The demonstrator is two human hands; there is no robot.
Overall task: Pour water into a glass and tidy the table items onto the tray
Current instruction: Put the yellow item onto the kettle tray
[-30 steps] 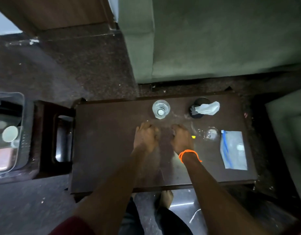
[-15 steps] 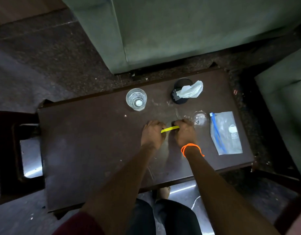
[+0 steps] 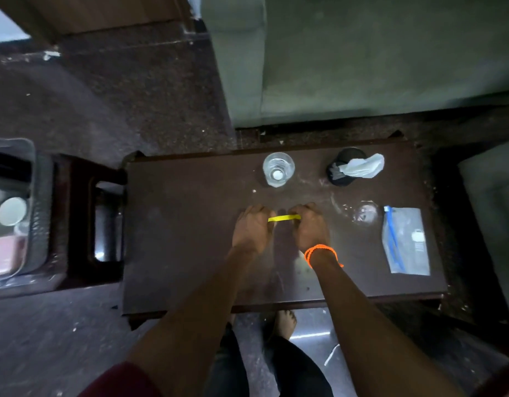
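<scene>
Pinching the yellow strip (image 3: pixel 284 218) between left hand (image 3: pixel 252 229) and right hand (image 3: pixel 310 227), its long axis left-right; tray (image 3: pixel 32 196) far left.

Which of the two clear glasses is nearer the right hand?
The clear glass beside the zip bag, just right of the right hand. The other glass stands farther back, near the table's far edge.

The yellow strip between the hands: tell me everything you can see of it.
The yellow strip is thin, flat and bright, like a band or tape; its material is unclear. It runs taut and nearly level over the dark table, one end pinched by the left hand, the other by the right hand.
</scene>
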